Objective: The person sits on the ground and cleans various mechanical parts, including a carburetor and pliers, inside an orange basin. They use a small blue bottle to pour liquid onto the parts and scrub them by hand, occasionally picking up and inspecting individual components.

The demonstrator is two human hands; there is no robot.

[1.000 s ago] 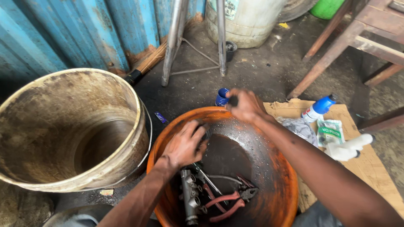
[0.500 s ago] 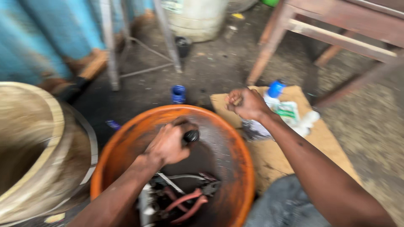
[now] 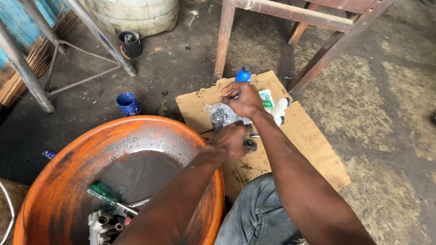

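My left hand (image 3: 230, 139) reaches over the rim of the orange basin (image 3: 59, 172) onto the cardboard sheet (image 3: 304, 136) and grips a small black round part (image 3: 249, 145). My right hand (image 3: 243, 99) hovers just beyond it with its fingers curled shut, above a clear plastic bag of dark bits (image 3: 220, 116); nothing shows in its grasp. The basin holds dark liquid, a green-handled screwdriver (image 3: 101, 195) and a grey metal casting (image 3: 100, 225).
On the cardboard lie a white bottle with a blue cap (image 3: 244, 73), a green-and-white sachet (image 3: 266, 98) and a white plastic piece (image 3: 280, 109). A blue ribbed cap (image 3: 128, 104) and a black cup (image 3: 130, 43) sit on the floor. Wooden bench legs (image 3: 224, 43) and metal stand legs (image 3: 25, 72) stand nearby.
The view has swung right, away from the big bucket. My left hand has carried the black part out of the basin onto the cardboard. My right hand has moved over the plastic bag.
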